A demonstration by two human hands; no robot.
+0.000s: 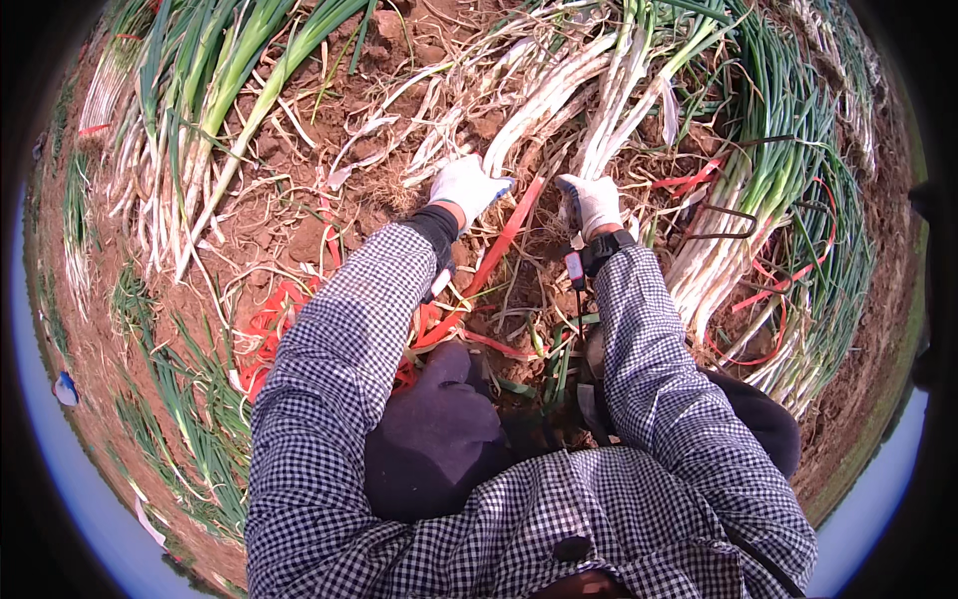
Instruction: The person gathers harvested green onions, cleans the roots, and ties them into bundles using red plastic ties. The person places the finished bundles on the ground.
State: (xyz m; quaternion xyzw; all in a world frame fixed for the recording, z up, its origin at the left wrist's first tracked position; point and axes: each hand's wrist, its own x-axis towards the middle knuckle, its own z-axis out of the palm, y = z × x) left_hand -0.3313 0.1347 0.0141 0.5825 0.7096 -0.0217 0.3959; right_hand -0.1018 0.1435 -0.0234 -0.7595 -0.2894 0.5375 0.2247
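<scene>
My left hand (468, 189), in a white work glove, is closed around the lower end of a bunch of white-stemmed green onions (535, 97). In another white glove, my right hand (591, 202) grips the root end of a few green onion stalks (617, 112) that slant up and away. A flat red plastic strap (516, 221) runs across the ground between my two hands. Dry roots and peeled outer leaves lie around both hands. The palms and most fingertips are hidden.
Loose green onions (202, 150) lie on the soil at upper left. A large bundle of green onions (756, 180) with bent metal rods (737, 236) is at right. Tangled red strapping (269, 329) lies left of my knee. More green onions (179, 397) spread at lower left.
</scene>
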